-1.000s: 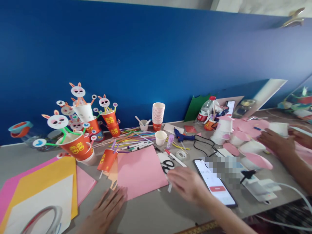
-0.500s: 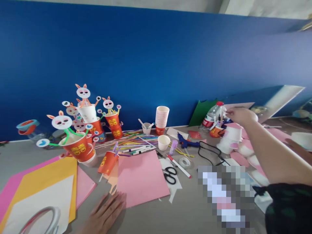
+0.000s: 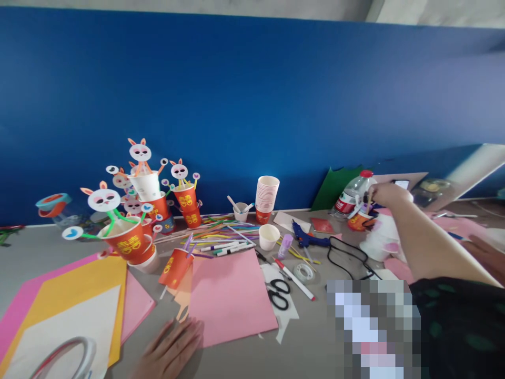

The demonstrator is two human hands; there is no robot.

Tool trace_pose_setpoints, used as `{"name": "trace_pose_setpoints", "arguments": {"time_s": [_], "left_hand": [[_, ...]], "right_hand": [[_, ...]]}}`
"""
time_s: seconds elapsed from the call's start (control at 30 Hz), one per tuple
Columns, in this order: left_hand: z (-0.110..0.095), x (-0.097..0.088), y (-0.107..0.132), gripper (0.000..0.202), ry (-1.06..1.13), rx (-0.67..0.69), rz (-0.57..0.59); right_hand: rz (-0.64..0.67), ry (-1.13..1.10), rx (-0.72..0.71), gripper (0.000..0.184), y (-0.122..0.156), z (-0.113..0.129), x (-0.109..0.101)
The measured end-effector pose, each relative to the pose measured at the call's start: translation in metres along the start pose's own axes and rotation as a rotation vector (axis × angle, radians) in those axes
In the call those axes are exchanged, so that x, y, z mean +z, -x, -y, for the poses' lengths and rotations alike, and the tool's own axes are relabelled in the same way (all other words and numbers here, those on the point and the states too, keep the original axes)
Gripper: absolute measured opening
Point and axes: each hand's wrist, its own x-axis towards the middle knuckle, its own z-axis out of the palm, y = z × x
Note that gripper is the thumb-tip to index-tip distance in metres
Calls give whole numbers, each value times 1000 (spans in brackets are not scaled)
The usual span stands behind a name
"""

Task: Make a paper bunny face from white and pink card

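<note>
My left hand lies flat on the grey table, fingers stretched out, at the lower left corner of a pink paper sheet. Just above it are an orange paper cutout and a tilted red paper cup with purple pipe cleaners. My right hand reaches far to the right, over a red cup that holds upright tools. Its fingers are closed at the tops of these tools; what they grip is too small to make out. Beside that cup stands a plastic bottle with a red cap.
Rabbit-faced cup figures stand at the left, behind coloured paper sheets. Mid-table are stacked cups, pipe cleaners, markers, scissors, tape and a blue glue gun with a black cord. Another person's hand shows at far right.
The view has shifted slightly, so most things sit a little further right and lower. My right hand remains at the tool cup, and my left hand stays flat on the table.
</note>
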Motion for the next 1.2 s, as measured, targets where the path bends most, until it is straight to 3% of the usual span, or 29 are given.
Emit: {"name": "trace_pose_setpoints", "arguments": {"time_s": [0.1,0.2,0.23,0.3,0.33,0.4,0.47,0.5,0.6,0.7,0.8,0.93,1.0,1.1,1.2], "left_hand": [[-2,-13,-4,66,73,-22,68],[-4,-21,-9,76,53,13,19],[-5,-21,-9,78,50,15,-4],[-6,-21,-8,76,63,-2,-31],[-7,-21,-6,74,77,-21,-31],[-8,-21,-2,70,134,-64,-32],[-8,-24,-4,63,262,-139,-50],[-9,-28,-8,58,361,-188,-69],[-12,-44,-37,38,760,-374,-102],[-19,-63,-82,29,1253,-506,-114],[-28,-71,-116,35,1687,-501,18],[-39,-64,-125,37,1865,-524,187],[-40,-63,-119,36,1839,-556,186],[-35,-66,-110,33,1640,-546,129],[-30,-70,-103,27,1495,-534,63]], "right_hand": [[-44,23,88,24,0,3,-20],[-229,34,128,44,16,6,-56],[-335,35,103,50,28,9,-69],[-672,-27,-73,48,63,18,-92],[-770,-60,-137,46,85,25,-100],[-836,-178,-229,45,135,44,-105],[-745,-419,-387,42,184,67,-94],[-614,-592,-483,40,207,80,-84],[6,-967,-604,31,261,120,-48],[340,-1155,-555,30,293,156,-17],[457,-1269,-508,30,307,180,5],[515,-1363,-453,27,315,190,26],[548,-1380,-481,24,318,188,31],[626,-1249,-639,20,326,182,29],[795,-1068,-799,20,338,180,27]]}}
